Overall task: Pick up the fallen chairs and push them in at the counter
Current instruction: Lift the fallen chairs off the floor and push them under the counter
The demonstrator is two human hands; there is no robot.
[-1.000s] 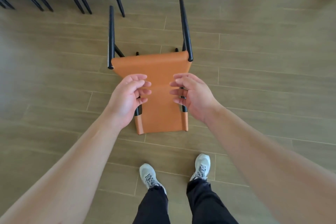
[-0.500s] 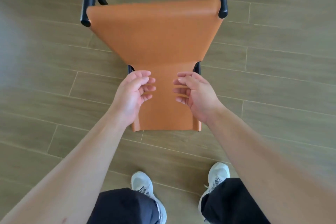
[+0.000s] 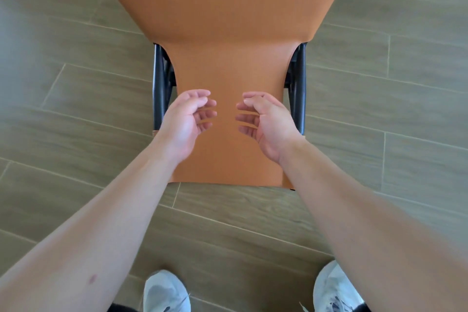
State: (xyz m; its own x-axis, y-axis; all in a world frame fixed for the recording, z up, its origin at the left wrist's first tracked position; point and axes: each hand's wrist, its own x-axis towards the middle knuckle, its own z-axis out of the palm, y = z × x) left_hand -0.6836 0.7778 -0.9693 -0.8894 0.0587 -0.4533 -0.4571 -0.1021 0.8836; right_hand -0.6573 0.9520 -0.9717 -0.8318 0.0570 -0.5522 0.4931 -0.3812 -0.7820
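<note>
Hands reach down over a fallen chair (image 3: pixel 228 33) lying flat on a wood-plank floor (image 3: pixel 76 109). The left hand (image 3: pixel 186 119) and right hand (image 3: pixel 266 121) hover side by side above the narrow orange backrest, palms turned toward each other, fingers loosely curled and spread, gripping nothing (whether any fingertip brushes the leather is hard to tell). Black frame tubes (image 3: pixel 159 88) show at either side of the backrest, just outside each wrist. The wider orange seat runs off the top edge. Two white sneakers (image 3: pixel 166 294) stand apart on the planks, just short of the backrest's near end.
</note>
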